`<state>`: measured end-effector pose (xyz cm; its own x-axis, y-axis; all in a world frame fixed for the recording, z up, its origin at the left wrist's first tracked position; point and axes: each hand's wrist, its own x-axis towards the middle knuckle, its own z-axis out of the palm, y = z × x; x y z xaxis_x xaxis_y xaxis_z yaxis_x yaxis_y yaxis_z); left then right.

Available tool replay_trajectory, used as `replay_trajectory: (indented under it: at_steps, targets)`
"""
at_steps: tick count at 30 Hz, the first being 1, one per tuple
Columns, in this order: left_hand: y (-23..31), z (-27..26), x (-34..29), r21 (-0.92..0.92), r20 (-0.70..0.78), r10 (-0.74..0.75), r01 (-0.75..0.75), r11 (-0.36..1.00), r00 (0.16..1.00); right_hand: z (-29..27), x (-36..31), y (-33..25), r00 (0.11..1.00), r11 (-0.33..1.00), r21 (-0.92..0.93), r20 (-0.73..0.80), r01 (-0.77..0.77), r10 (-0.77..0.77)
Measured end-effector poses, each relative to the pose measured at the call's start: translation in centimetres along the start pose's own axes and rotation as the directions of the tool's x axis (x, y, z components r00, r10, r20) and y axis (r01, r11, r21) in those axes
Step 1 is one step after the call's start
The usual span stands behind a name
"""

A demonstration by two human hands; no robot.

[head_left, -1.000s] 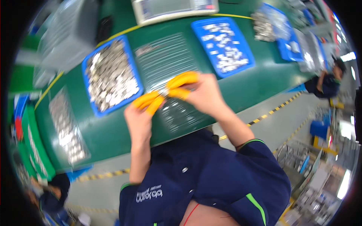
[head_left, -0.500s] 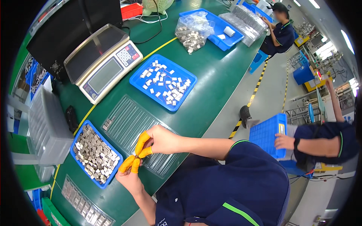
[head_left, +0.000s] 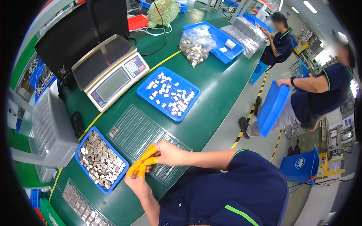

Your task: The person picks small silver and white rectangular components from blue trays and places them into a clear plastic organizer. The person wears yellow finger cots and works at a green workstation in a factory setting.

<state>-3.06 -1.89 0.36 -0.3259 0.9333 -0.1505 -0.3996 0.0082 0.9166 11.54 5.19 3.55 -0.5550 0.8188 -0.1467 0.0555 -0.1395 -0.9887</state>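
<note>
Yellow finger cots cover the thumb and fingertips of my left hand [head_left: 139, 185] and my right hand [head_left: 170, 153]. Their fingertips meet in a pinch over a clear slotted plastic tray [head_left: 131, 119], and the fingers hide whatever small thing is between them. At the left end of that tray lies a small metallic part [head_left: 113, 131]. Close to my left hand stands a blue tray [head_left: 83, 164] heaped with small silvery metal blocks [head_left: 98, 156]. Farther off, another blue tray [head_left: 146, 98] carries small white connector-like pieces [head_left: 180, 103] with thin wires.
A weighing scale [head_left: 113, 84] stands behind the trays. Another clear tray [head_left: 81, 206] with metal parts lies at the lower left. A plastic bag [head_left: 195, 49] of parts rests against a blue bin [head_left: 225, 56]. Beyond the table, a person [head_left: 320, 88] carries a blue crate [head_left: 274, 107]; another person [head_left: 279, 41] sits farther back.
My fingertips have drawn closer together, covering the small metallic thing glimpsed between them before. My view has shifted slightly. The co-worker with the crate has turned and stands more upright.
</note>
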Motion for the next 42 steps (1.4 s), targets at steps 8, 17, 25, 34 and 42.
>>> replay_trajectory:
  at_steps: [8, 17, 25, 34, 42]
  targets:
    - [-0.5, -0.6, 1.3, 0.174, -0.005, 0.126, -0.124, 0.977, 0.992, 1.1, 0.1, -0.2, 0.941, 0.856, -0.464, -0.122, 0.228, -0.317]
    - [0.1, -1.1, 0.9, 0.223, 0.099, 0.045, -0.066, 0.973, 0.994, 1.9, 0.3, -0.1, 0.882, 0.616, -0.660, 0.162, 0.430, -0.442]
    - [0.1, -1.5, 0.9, 0.199, -0.013, 0.053, -0.050, 0.979, 0.998, 1.8, 1.1, -0.7, 0.892, 0.705, -0.586, 0.074, 0.400, -0.445]
    - [-0.3, -0.6, 1.1, 0.075, -0.050, 0.046, -0.042, 0.996, 0.998, 1.8, 1.8, -0.3, 0.817, 0.630, -0.613, 0.045, 0.477, -0.575]
    - [-0.7, 0.3, 0.9, 0.492, -0.048, 0.281, -0.223, 0.842, 0.958, -2.1, 8.0, -0.8, 0.822, 0.552, -0.729, 0.026, 0.405, -0.569]
